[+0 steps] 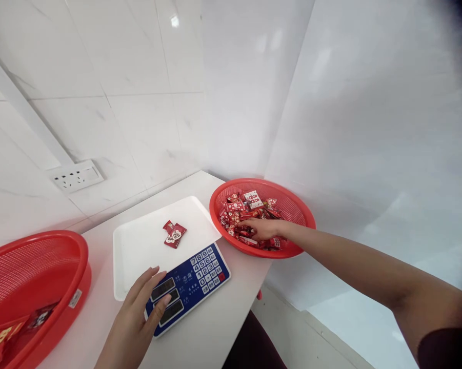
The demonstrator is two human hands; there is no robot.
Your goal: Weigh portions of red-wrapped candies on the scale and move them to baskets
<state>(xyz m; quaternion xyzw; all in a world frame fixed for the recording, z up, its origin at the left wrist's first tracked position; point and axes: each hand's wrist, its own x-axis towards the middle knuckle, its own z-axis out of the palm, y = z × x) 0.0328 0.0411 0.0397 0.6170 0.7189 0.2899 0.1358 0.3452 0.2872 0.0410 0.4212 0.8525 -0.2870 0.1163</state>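
Observation:
My left hand is open, its fingers spread over the display end of a digital scale with a blue panel and number keys. On the scale's white tray lie two small red packets, one across the other. My right hand reaches down into a red mesh basket on the right. Its fingers curl among many small red wrapped packets, and the fingertips are partly hidden there. One packet near the back of the pile has a white face.
Another red basket, holding a few larger red packets, stands at the left. White walls back the white table. A socket strip is fixed to the wall at the left. The right basket overhangs the table's right edge.

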